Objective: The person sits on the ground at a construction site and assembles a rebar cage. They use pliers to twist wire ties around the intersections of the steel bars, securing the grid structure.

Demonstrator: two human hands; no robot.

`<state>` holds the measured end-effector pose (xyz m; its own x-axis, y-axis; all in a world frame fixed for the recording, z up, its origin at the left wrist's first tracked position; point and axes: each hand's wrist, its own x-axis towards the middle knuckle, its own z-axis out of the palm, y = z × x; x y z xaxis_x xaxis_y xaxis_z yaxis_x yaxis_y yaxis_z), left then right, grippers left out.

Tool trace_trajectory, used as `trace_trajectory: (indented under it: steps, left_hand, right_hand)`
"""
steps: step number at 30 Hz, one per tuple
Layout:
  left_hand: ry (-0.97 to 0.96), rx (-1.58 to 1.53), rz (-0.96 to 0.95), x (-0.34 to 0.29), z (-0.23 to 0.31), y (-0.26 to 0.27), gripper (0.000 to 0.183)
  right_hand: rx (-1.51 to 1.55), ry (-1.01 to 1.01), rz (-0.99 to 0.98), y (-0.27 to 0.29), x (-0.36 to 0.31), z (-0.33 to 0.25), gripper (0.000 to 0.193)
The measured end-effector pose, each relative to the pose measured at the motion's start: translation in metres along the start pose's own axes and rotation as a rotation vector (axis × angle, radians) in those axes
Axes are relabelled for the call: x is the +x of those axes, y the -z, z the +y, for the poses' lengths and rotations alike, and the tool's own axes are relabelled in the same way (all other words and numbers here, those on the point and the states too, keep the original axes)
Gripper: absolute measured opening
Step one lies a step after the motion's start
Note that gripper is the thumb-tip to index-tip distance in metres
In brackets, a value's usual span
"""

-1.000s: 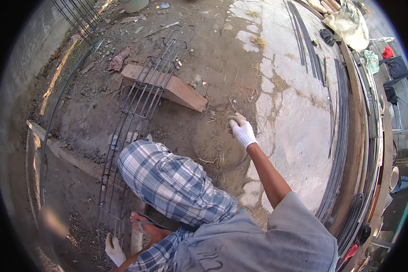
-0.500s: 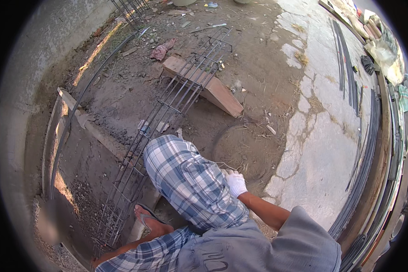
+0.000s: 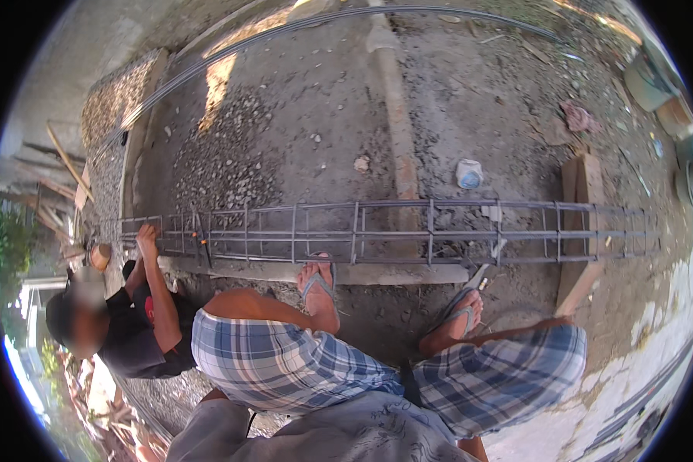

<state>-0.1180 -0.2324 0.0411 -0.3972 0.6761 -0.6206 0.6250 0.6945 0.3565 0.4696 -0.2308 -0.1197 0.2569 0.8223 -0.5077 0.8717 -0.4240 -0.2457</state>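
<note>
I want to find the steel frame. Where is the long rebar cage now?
In the head view the long rebar cage lies across the middle of the ground, just beyond the person's sandalled feet, with a co-worker's hand on its left end.

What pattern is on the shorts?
The shorts are blue and white plaid, seen best in the head view.

A long rebar cage (image 3: 408,231) lies across bare dirt ground (image 3: 300,115), resting on a concrete strip (image 3: 346,271) and a wooden block (image 3: 581,223). The wearer, in plaid shorts (image 3: 285,362), squats with both sandalled feet (image 3: 318,286) planted just beside the cage; neither of the wearer's hands shows. At the cage's left end a crouching co-worker in a dark shirt (image 3: 135,331) rests one hand (image 3: 146,235) on the bars. A small white container (image 3: 470,173) sits beyond the cage.
</note>
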Motion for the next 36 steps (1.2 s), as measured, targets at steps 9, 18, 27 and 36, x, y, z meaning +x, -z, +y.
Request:
trace_trajectory:
  steps: [9, 18, 27, 36]
  left_hand:
    - [0.376, -0.098, -0.039, -0.075, -0.014, 0.007, 0.041]
    - [0.352, -0.093, -0.011, 0.017, 0.027, -0.011, 0.038]
    - [-0.033, 0.000, 0.244, 0.121, 0.067, -0.122, 0.035]
    - [-0.211, -0.013, 0.427, 0.124, 0.076, -0.164, 0.034]
  right_hand:
    - [0.321, -0.132, 0.027, -0.018, 0.059, -0.092, 0.070]
    - [0.661, -0.232, 0.044, -0.045, 0.083, -0.178, 0.077]
    - [1.358, -0.615, 0.193, -0.012, 0.098, -0.221, 0.082]
    - [1.122, -0.511, 0.372, 0.012, 0.079, -0.233, 0.063]
